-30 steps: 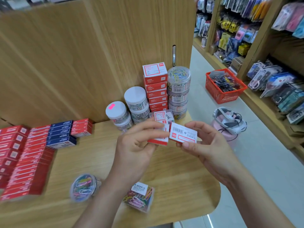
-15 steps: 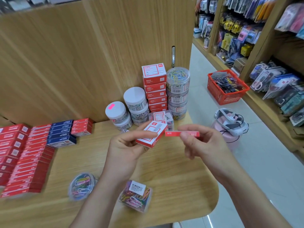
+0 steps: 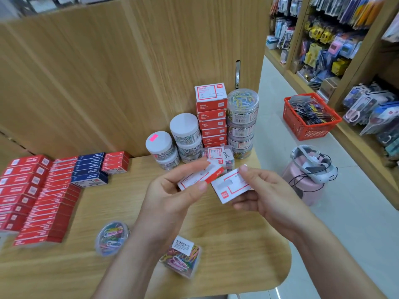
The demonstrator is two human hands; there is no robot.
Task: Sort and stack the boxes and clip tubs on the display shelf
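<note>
— Hands first: how far closed?
— Both curled, at centre frame. Left hand [image 3: 172,197] pinching a small red-and-white box [image 3: 194,180] between thumb and fingertips, tilted. Right hand [image 3: 267,199] gripping a second box [image 3: 231,186] by its edges, white face up, just beside the first, near corners almost touching.
— Underneath?
— Pale wooden counter [image 3: 237,244] with a rounded edge, backed by a wooden panel [image 3: 108,72]. Grey floor at right, with a red basket [image 3: 291,121], a pink stool [image 3: 306,190] carrying a headset, and stocked shelves [image 3: 323,39] in the upper right.
— And the stock?
— At the back of the counter, a stack of red boxes [image 3: 212,117] touching a stack of clear tubs [image 3: 241,124] of coloured clips. White-lidded tubs [image 3: 184,134] left of those, one with a pink sticker. Rows of red boxes [image 3: 32,197] and blue boxes [image 3: 90,169] at left. Lower centre, blurred: a round clip tub [image 3: 112,237], tilted, and a square clear box [image 3: 182,255] of coloured clips.
</note>
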